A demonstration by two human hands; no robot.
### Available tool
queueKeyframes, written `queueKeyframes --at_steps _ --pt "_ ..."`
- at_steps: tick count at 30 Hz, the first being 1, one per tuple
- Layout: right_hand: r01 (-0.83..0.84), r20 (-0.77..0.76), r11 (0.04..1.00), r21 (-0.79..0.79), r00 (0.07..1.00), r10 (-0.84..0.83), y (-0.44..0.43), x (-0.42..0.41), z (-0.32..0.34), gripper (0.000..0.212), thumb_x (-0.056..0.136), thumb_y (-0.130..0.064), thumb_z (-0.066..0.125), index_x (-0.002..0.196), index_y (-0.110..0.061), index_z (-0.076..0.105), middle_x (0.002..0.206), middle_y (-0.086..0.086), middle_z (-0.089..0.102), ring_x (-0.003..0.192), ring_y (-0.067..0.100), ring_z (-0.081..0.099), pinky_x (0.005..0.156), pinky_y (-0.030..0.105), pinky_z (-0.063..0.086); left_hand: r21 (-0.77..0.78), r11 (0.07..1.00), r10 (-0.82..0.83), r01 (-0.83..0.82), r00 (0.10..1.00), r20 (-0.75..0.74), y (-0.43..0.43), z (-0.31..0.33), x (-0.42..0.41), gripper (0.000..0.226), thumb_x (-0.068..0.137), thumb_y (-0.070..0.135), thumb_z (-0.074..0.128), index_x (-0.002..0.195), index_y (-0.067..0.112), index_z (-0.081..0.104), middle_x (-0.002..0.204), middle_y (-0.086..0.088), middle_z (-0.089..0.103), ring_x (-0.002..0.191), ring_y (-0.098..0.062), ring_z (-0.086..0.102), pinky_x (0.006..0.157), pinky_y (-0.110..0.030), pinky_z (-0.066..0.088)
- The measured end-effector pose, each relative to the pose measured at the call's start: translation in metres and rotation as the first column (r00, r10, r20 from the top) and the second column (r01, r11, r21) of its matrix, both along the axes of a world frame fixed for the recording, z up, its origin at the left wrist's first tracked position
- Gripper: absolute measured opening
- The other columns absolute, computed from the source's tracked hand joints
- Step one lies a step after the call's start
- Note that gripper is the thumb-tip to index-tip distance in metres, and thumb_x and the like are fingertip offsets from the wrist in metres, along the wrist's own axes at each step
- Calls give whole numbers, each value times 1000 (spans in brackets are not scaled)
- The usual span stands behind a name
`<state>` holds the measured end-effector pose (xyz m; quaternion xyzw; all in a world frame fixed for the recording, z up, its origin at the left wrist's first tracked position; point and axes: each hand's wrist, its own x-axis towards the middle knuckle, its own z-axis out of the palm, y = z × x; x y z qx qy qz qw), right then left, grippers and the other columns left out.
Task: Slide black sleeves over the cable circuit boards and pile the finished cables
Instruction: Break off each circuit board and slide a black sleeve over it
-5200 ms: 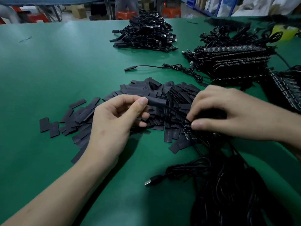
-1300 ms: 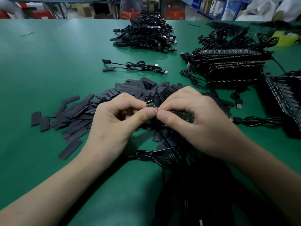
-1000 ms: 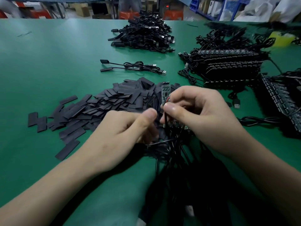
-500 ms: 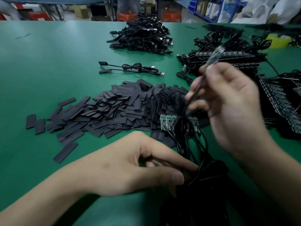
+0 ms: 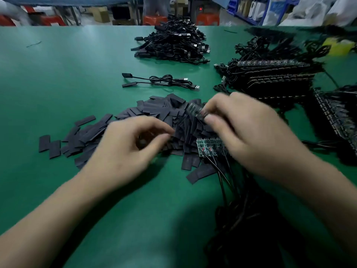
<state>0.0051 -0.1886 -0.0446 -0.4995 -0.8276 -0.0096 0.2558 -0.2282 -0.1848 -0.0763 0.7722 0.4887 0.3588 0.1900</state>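
Head view, blurred by motion at the hands. Nearest, at lower right, a tangle of black cables lies on the green table, its leads running up under the right hand. That hand covers most of a row of bare green boards lying flat at the near edge of the heap of black sleeves; only the row's left end shows.

Left hand is over the heap's middle, fingers curled, thumb close to forefinger. Something dark sits between them, but blur prevents telling whether it is gripped.

Right hand pinches one circuit board between thumb and fingertips at its near end. The board is raised above the sleeves, its long axis running from the fingers toward far left, free end pointing away and left.

Beyond the heap, two sleeved cables lie side by side, sleeved ends to the left. Farther back stands a large pile of finished cables. At right are stacked rows of unsleeved boards with cables, and a yellow object behind them.
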Motion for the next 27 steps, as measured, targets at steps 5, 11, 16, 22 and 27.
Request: queueKeyframes --at_steps 5,11,16,22,27 --pt "-65 -61 977 -201 997 54 1 -9 -15 17 103 -39 39 95 -34 52 79 -18 47 85 5 47 72 24 30 58 996 85 -69 934 -346 19 7 -33 17 88 27 63 98 33 75 97 15 66 92 -15 63 86 -40 54" --pt "-118 -165 955 -271 983 74 3 -6 -27 15 102 -40 48 93 -33 58 80 -16 54 90 2 51 75 18 37 -17 1000 -11 5 901 -433 25 14 -47 38 78 67 59 98 40 77 95 22 63 96 -11 60 87 -42 53" --pt "-160 -187 942 -294 976 107 2 -7 -31 18 97 -45 47 93 -33 60 83 -16 56 91 6 51 76 27 40 7 997 -64 72 919 -390 29 11 -50 31 77 61 71 95 37 80 94 18 67 93 -13 62 84 -45 53" --pt "-150 -239 960 -235 967 93 0 -2 -30 18 103 -38 50 95 -29 64 85 -15 60 91 7 53 80 23 39 39 999 -22 27 993 -119 24 7 -42 30 71 55 73 92 34 80 90 16 75 87 -6 69 85 -32 53" --pt "-139 -189 979 -147 976 110 -1 2 -26 17 101 -37 45 100 -30 60 93 -15 60 95 11 53 86 32 43 93 995 -47 39 996 82 10 0 -20 26 74 46 78 97 36 78 83 16 75 73 -6 69 71 -23 55"
